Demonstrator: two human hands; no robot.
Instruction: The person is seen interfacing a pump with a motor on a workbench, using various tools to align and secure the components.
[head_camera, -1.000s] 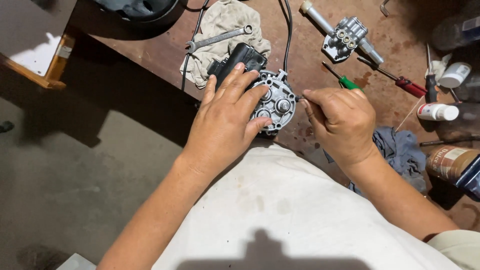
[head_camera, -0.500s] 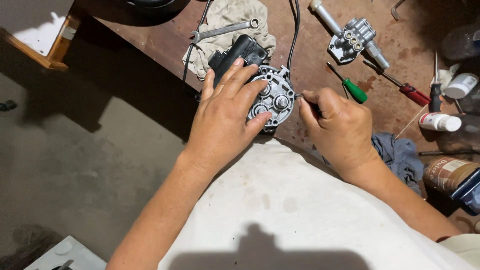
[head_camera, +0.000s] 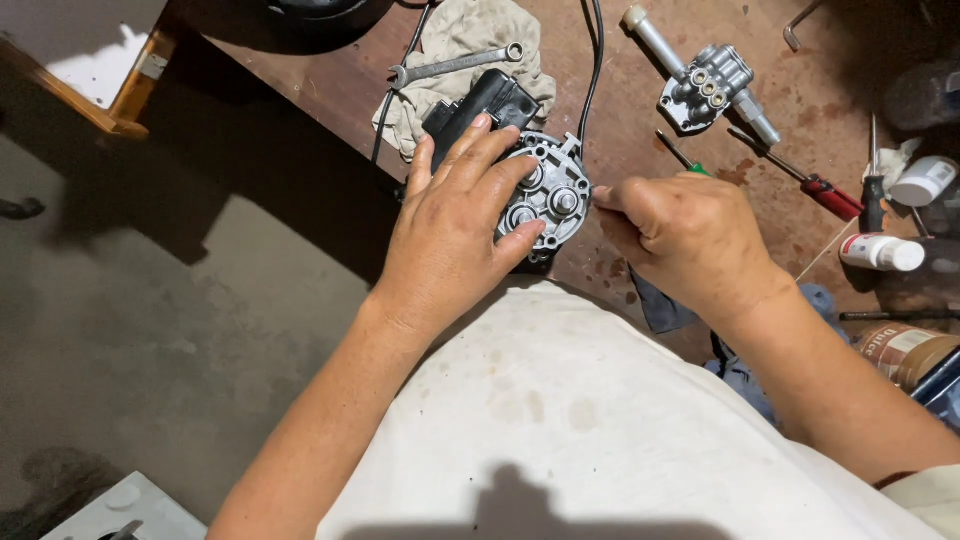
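A round grey metal housing with ports (head_camera: 552, 192), joined to a black motor body (head_camera: 480, 105), lies at the near edge of a brown workbench (head_camera: 640, 110). My left hand (head_camera: 455, 225) rests flat on the housing, fingers spread over it. My right hand (head_camera: 685, 240) is closed around a green-handled screwdriver (head_camera: 685, 160), its tip end at the housing's right rim. Most of the screwdriver is hidden inside the fist.
A wrench (head_camera: 455, 66) lies on a beige rag (head_camera: 470, 50) behind the motor. A grey valve block (head_camera: 710, 85), a red-handled screwdriver (head_camera: 810, 185), white bottles (head_camera: 880, 252), a can (head_camera: 905, 350) and a blue cloth (head_camera: 745, 375) sit to the right. Concrete floor (head_camera: 150, 350) lies left.
The view has shifted slightly and both hands appear a little lower. My right hand has turned closer against the housing's rim; my left hand stays pressed on the housing.
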